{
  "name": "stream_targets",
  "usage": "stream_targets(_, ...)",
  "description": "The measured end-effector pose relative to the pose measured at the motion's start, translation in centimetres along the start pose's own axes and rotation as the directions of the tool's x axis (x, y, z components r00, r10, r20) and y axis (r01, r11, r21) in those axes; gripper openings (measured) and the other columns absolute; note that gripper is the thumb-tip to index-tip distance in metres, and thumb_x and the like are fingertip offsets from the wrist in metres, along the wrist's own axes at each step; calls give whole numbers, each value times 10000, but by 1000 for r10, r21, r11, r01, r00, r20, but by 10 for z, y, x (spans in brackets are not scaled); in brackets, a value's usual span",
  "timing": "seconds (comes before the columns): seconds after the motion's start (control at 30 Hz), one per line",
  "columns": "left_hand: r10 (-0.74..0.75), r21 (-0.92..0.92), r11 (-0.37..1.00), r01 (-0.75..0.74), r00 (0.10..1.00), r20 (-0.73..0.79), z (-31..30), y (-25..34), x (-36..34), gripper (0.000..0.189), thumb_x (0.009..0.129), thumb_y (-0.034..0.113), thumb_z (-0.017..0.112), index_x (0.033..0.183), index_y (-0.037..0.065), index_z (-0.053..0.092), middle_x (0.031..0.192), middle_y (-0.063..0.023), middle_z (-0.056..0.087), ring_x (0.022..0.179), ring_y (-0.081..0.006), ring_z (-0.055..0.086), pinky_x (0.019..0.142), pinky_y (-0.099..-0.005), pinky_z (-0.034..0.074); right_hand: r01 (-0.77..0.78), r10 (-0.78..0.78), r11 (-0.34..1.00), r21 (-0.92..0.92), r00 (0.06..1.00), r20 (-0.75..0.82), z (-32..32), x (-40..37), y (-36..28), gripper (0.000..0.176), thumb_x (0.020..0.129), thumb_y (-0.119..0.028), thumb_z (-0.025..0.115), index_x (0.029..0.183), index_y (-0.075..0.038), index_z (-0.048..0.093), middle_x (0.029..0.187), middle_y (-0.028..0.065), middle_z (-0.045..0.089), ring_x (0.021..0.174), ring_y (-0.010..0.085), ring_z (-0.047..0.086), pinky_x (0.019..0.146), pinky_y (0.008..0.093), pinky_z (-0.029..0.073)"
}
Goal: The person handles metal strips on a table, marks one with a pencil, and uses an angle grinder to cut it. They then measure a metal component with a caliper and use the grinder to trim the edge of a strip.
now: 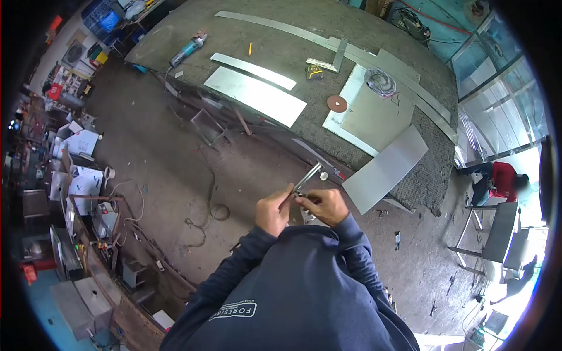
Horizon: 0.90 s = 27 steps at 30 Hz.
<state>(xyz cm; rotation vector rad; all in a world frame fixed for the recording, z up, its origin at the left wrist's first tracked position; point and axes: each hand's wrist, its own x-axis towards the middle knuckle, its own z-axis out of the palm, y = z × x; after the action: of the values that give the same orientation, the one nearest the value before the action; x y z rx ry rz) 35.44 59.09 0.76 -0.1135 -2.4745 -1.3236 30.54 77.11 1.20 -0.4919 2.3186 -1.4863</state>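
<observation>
In front of my chest, both hands come together around a shiny, long metal tool (307,177) that points up and to the right. My left hand (273,213) is closed, its fingertips at the tool's lower end. Beside it my right hand (329,206) is closed too, thumb and forefinger pinching at that same lower end; what sits between them is too small to make out. A small pale round piece (324,175) shows by the tool's far tip. Closest to the hands, a wide sheet-metal panel (386,169) overhangs the workbench edge.
On the workbench (281,35) lie an angle grinder (188,50), pencil (250,48), metal strips (254,71), tape measure (314,72), square (338,57), brown disc (337,103) and wrapped coil (380,82). A cable (212,181) crosses the floor. A person in red (502,180) is at right.
</observation>
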Motion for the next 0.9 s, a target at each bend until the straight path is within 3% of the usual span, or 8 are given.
stream_targets(0.03, 0, 1, 1000, 0, 1000, 1, 0, 3, 2, 303, 839, -61, 646, 1138, -20, 673, 909, -197, 701, 744, -285, 709, 656, -332, 537, -1, -15, 994, -108, 989, -149, -8, -4, -4, 442, 965, -371, 610, 802, 21, 731, 669, 115, 690, 617, 176, 683, 588, 322, 527)
stream_targets(0.07, -32, -21, 999, 32, 999, 7, 0, 7, 3, 288, 839, -55, 653, 1125, -27, 674, 910, -200, 700, 754, -290, 711, 656, -329, 534, -194, 210, 975, 111, 965, -159, -17, -5, 0, 470, 980, -404, 583, 903, 39, 719, 692, 117, 690, 642, 176, 689, 588, 312, 536)
stream_targets(0.1, -66, -41, 997, 67, 998, 16, 0, 9, 3, 274, 838, -48, 660, 1111, -34, 676, 911, -202, 698, 765, -295, 712, 656, -326, 532, -195, 212, 974, 114, 965, -154, -24, -4, 6, 470, 980, -404, 583, 903, 39, 719, 692, 117, 690, 642, 176, 689, 588, 312, 536)
stream_targets(0.17, -46, -37, 998, 48, 998, 35, 4, 9, 3, 272, 838, -40, 665, 1109, -32, 676, 917, -202, 698, 766, -302, 708, 652, -328, 530, -337, 328, 760, 556, 937, 121, -35, 2, 20, 515, 1004, -435, 529, 1014, 58, 679, 732, 120, 692, 650, 174, 685, 595, 293, 546)
stream_targets(0.3, 38, -35, 999, -38, 999, 9, 13, 4, 0, 274, 840, -24, 675, 1114, -24, 670, 902, -196, 688, 738, -327, 686, 627, -350, 520, -279, 172, 814, 509, 954, 247, -41, 10, 41, 503, 1038, -397, 466, 1053, 69, 658, 755, 123, 696, 635, 168, 678, 603, 272, 550)
stream_targets(0.47, -41, 19, 999, 40, 998, 40, 11, -1, -9, 295, 848, -6, 657, 1142, -13, 661, 857, -186, 668, 747, -329, 669, 654, -391, 519, -324, 256, 879, 350, 940, 227, -32, 17, 24, 478, 1037, -363, 481, 1006, 68, 685, 751, 121, 698, 648, 152, 675, 610, 259, 548)
stream_targets(0.67, 34, 93, 995, -30, 999, -34, -3, -2, -15, 356, 828, -25, 667, 1184, 3, 659, 895, -151, 696, 759, -294, 682, 660, -364, 548, -520, 322, 659, 543, 848, 421, -35, 28, 18, 529, 1040, -398, 455, 1078, 92, 649, 763, 117, 688, 626, 157, 654, 613, 260, 543)
stream_targets(0.9, 109, 131, 986, -107, 994, -11, -28, -18, -29, 401, 838, 11, 642, 1238, 48, 642, 899, -115, 683, 782, -255, 667, 650, -347, 546, -475, 61, 736, 482, 756, 652, -25, 27, 29, 501, 1052, -366, 430, 1159, 91, 605, 765, 114, 685, 643, 183, 662, 623, 275, 548)
